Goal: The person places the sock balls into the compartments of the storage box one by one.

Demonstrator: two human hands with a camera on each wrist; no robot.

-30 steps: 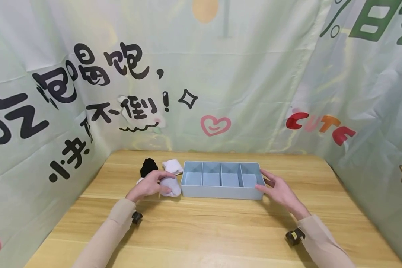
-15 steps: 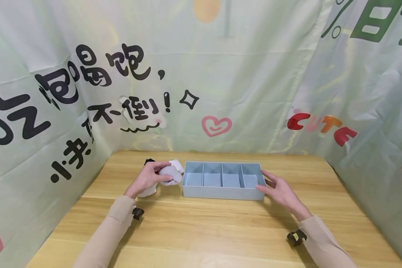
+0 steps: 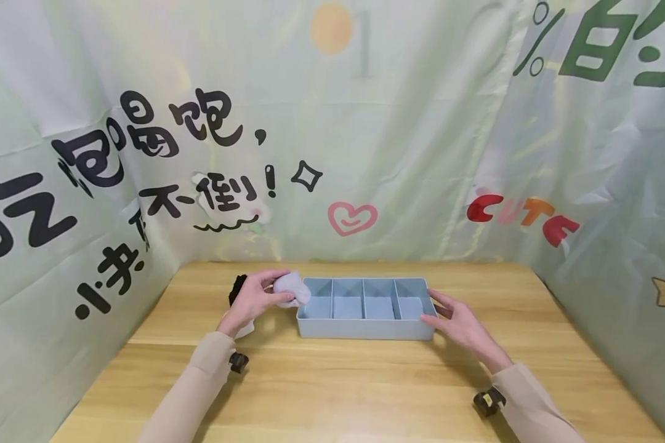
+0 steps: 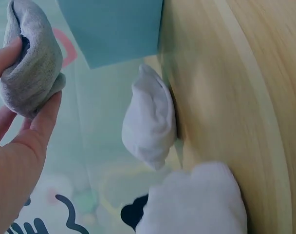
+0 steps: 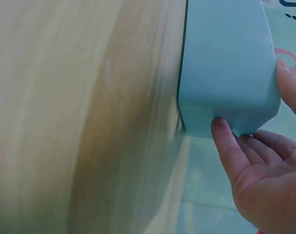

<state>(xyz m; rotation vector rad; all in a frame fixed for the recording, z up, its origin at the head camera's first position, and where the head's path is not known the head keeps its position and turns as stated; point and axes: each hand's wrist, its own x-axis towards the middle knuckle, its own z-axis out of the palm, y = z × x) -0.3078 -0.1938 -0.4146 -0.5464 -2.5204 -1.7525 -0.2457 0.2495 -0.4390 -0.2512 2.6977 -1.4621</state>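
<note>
Left hand (image 3: 253, 299) grips grey sock roll (image 3: 291, 288) above the tray (image 3: 366, 329) left rim; right hand (image 3: 459, 321), fingers straight, presses its right end wall; bare table (image 3: 338, 394) in front.

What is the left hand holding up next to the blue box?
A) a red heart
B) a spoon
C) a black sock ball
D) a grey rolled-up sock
D: the left hand pinches a grey rolled-up sock in its fingers, lifted just beside the left end of the blue box, while white sock bundles lie on the table.
</note>
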